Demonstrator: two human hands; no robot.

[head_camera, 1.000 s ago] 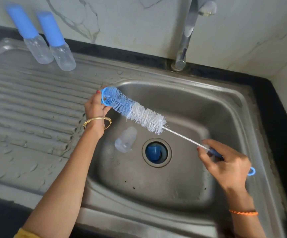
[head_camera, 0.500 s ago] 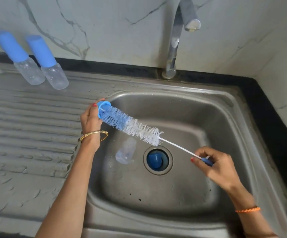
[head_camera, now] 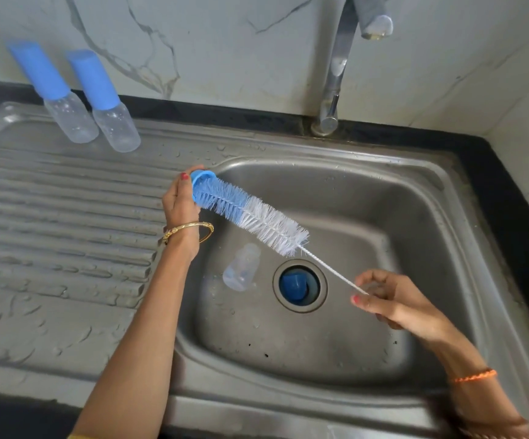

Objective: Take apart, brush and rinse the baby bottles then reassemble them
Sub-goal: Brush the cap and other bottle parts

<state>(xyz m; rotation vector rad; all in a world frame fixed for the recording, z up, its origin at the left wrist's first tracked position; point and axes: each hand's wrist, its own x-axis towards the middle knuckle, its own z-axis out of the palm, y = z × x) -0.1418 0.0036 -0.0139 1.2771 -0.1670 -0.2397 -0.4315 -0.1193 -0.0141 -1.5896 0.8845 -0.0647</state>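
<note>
The left hand (head_camera: 180, 201) pinches a small blue ring (head_camera: 202, 179) at the sink's (head_camera: 415, 191) left rim, with the brush (head_camera: 250, 217) tip pushed through it. The right hand (head_camera: 393, 299) curls its fingers around the brush's thin wire stem over the basin; the handle end is hidden, so the exact grip is hard to read. Light, wet plastic like this probably slips, so it is best held by its outer edge. The bristles look soft, the stem springy. A clear bottle (head_camera: 241, 267) lies in the basin beside the drain (head_camera: 299, 285). Two capped bottles (head_camera: 98, 99) stand behind the sink's draining board.

Head view, steeply down over sink (head_camera: 415, 191)
</note>
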